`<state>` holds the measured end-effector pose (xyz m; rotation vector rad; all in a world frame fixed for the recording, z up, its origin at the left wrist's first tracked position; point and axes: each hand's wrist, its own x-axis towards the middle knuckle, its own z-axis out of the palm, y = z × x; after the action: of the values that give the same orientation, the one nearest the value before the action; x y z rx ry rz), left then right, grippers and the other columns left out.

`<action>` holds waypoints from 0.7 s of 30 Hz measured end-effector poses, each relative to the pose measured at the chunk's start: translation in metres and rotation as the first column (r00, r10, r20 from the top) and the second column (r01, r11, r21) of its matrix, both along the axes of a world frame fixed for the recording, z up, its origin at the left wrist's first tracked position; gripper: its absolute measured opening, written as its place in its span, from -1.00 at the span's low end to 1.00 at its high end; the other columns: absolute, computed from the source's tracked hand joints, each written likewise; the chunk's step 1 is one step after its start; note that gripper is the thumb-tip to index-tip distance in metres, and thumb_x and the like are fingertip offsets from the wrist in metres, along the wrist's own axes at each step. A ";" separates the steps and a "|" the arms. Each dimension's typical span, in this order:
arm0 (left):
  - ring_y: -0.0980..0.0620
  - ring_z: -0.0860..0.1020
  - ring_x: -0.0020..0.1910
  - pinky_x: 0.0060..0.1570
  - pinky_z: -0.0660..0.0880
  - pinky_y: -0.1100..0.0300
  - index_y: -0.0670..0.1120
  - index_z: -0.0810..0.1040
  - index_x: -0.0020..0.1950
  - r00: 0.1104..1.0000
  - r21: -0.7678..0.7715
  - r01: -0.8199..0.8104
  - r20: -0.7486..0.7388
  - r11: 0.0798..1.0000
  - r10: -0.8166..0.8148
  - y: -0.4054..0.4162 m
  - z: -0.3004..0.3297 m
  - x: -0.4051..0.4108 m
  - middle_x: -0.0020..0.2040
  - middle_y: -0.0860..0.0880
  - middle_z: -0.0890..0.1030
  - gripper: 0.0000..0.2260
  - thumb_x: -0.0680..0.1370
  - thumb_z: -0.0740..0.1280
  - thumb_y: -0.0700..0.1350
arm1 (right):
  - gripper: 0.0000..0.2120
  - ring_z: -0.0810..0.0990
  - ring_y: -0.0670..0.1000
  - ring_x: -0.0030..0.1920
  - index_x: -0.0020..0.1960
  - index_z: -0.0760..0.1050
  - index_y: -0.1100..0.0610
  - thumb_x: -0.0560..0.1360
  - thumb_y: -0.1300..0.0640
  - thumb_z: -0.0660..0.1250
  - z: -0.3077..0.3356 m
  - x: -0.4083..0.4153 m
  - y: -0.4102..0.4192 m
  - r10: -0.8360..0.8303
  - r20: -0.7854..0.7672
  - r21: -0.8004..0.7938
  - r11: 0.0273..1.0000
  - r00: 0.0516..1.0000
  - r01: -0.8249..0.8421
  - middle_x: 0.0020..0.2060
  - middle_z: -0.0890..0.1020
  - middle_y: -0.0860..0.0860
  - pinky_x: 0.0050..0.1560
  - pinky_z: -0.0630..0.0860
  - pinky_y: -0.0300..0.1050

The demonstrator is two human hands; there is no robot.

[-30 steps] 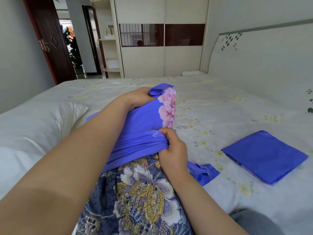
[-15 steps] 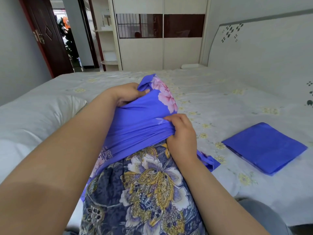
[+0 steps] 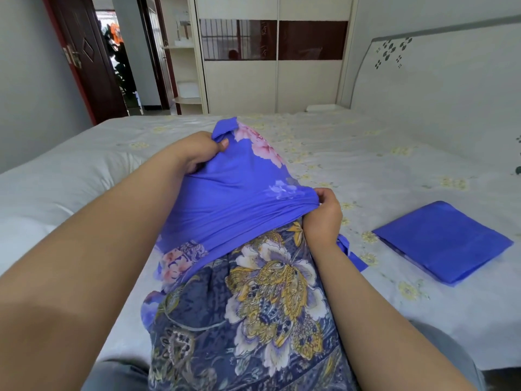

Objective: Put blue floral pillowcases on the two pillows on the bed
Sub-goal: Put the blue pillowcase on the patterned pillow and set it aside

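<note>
Since the earlier frames the gathered hem of the blue floral pillowcase has been drawn further down over the pillow, and the right hand has been shifted out to the pillow's right edge. At the far left a second, white pillow is seen lying on the bed, uncovered. Next to it, the left hand is placed at the far top corner of the standing pillow, where a fold of the blue fabric is pinched between thumb and curled fingers. The patterned pillow, dark blue with yellow and white flowers, is held upright between the forearms, its upper part sheathed in the pillowcase and its lower part left bare. At its right edge the bunched hem is gripped by the right hand, fingers curled round the cloth. Well apart to the right, a folded blue pillowcase is laid flat on the sheet. Behind the bed a wardrobe and an open door are seen.
</note>
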<state>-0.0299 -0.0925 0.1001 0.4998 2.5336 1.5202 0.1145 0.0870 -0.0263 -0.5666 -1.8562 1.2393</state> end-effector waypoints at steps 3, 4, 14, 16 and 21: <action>-0.04 0.48 -0.23 -0.27 0.35 0.17 -0.13 0.53 0.19 0.970 -0.031 -0.190 -0.160 0.981 0.183 -0.004 0.005 -0.003 0.00 -0.13 0.53 -0.72 0.62 0.19 0.00 | -0.84 0.53 0.10 -0.26 0.04 0.47 0.07 0.49 0.23 0.23 0.004 0.001 0.004 -0.039 0.074 0.034 0.999 0.997 0.037 -0.28 0.55 -0.02 -0.36 0.33 -0.09; -0.08 0.52 -0.11 -0.18 0.38 0.16 -0.15 0.52 0.23 0.945 -0.034 -0.261 -0.212 0.965 0.248 -0.008 0.008 -0.005 0.07 -0.15 0.54 -0.69 0.62 0.17 0.00 | -0.82 0.54 0.11 -0.25 0.08 0.46 0.07 0.49 0.22 0.23 0.011 0.003 0.000 0.009 0.087 0.070 0.997 0.996 -0.015 -0.29 0.55 -0.03 -0.34 0.37 -0.05; -0.22 0.49 0.21 0.18 0.38 0.06 -0.19 0.57 0.19 0.842 -0.203 -0.460 -0.408 0.865 0.352 -0.060 0.010 -0.019 0.20 -0.26 0.55 -0.71 0.61 0.19 -0.05 | -0.87 0.49 0.20 -0.27 0.00 0.40 0.15 0.46 0.27 0.22 0.043 0.076 -0.036 0.318 0.524 0.562 0.569 0.790 -0.601 -0.32 0.51 0.16 -0.33 0.35 -0.01; -0.25 0.50 0.17 0.12 0.40 0.05 -0.25 0.56 0.13 0.855 -0.192 -0.408 -0.423 0.892 0.300 -0.050 -0.003 -0.015 0.15 -0.31 0.56 -0.71 0.62 0.18 -0.07 | -0.94 0.45 0.15 -0.28 -0.01 0.36 0.09 0.52 0.21 0.18 0.033 0.085 -0.029 0.263 0.603 0.522 0.584 0.753 -0.622 -0.34 0.44 0.09 -0.33 0.28 -0.03; -0.16 0.53 0.06 0.03 0.41 0.09 -0.26 0.52 0.07 0.942 -0.072 -0.257 -0.242 0.964 0.233 -0.040 -0.025 -0.017 0.09 -0.26 0.55 -0.71 0.63 0.13 -0.07 | -0.60 0.55 0.15 -0.22 0.34 0.32 0.02 0.50 0.09 0.21 0.013 0.086 -0.023 -0.007 0.465 0.749 0.536 0.885 -0.390 -0.04 0.55 0.06 -0.42 0.41 -0.09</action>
<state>-0.0464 -0.1325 0.0749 0.3782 2.9336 1.4729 0.2000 0.0642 -0.0131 -0.0586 -2.6479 0.1951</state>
